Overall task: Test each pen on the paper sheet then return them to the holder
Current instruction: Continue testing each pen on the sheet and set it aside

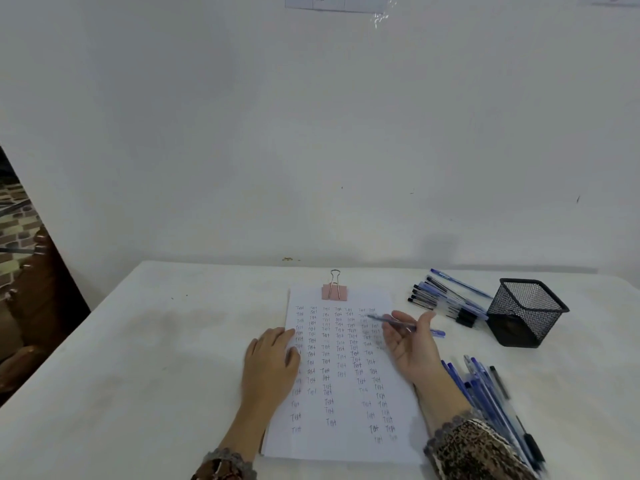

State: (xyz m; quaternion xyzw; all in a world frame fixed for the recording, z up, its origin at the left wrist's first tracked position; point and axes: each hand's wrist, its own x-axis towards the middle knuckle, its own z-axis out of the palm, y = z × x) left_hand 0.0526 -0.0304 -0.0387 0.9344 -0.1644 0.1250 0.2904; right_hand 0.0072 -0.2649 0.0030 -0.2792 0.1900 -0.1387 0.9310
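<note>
Fingers (393, 336) of the right hand (412, 348) are curling round a blue pen (379, 319), holding it over the paper sheet (346, 389) just right of the middle of the frame. The left hand (268, 355) is lying flat, fingers straight, pressing on the sheet's left edge. A black mesh holder (526, 311) is standing on the worktop (138, 375) at the right. One pile of pens (446, 299) is lying just left of it, and another pile (491, 393) is lying at the lower right.

pens (446, 299) crowd holder's (526, 311) left side, top open
</note>
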